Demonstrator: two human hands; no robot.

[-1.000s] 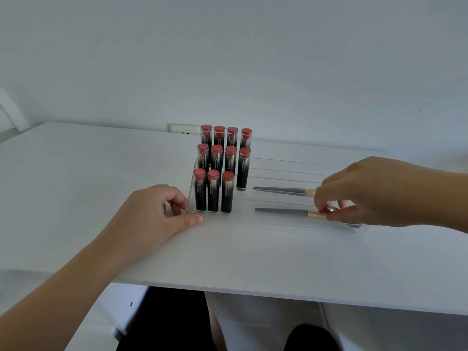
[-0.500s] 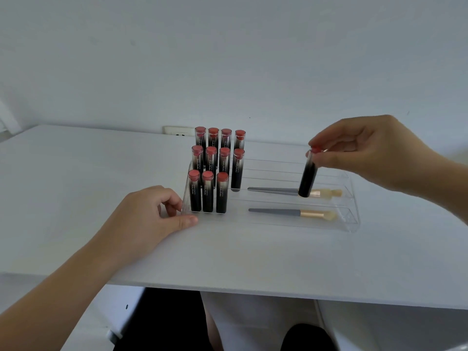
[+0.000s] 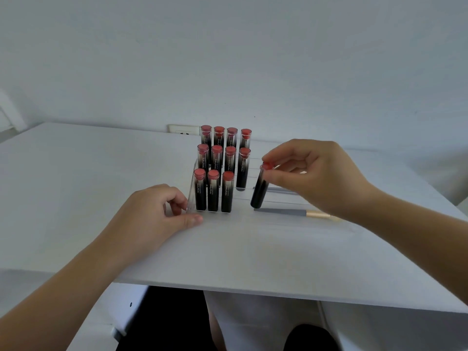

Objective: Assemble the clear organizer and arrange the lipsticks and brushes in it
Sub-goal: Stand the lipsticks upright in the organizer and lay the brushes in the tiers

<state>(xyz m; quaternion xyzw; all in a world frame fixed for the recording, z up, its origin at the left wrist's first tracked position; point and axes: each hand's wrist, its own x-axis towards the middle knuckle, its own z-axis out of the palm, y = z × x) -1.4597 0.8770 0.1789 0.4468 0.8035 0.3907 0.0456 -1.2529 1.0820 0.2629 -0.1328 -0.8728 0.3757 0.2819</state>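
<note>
A clear stepped organizer (image 3: pixel 253 219) stands on the white table. Its left part holds several upright lipsticks (image 3: pixel 216 171) with black bodies and red tops, in three rows. My right hand (image 3: pixel 314 176) pinches the red top of one more lipstick (image 3: pixel 260 190), which hangs tilted just right of the front row, its base low over the front tier. A grey brush with a gold ferrule (image 3: pixel 291 212) lies in the front tier; a second brush (image 3: pixel 281 190) behind it is mostly hidden by my hand. My left hand (image 3: pixel 157 216) grips the organizer's front left corner.
The white table (image 3: pixel 101 186) reaches to a white wall, with a wall socket (image 3: pixel 183 129) right behind the lipsticks. The table's near edge runs below my arms; my lap shows under it.
My right hand lifted a lipstick from the organizer's right end, then carried it left and down to just right of the front row. My left hand stayed on the corner.
</note>
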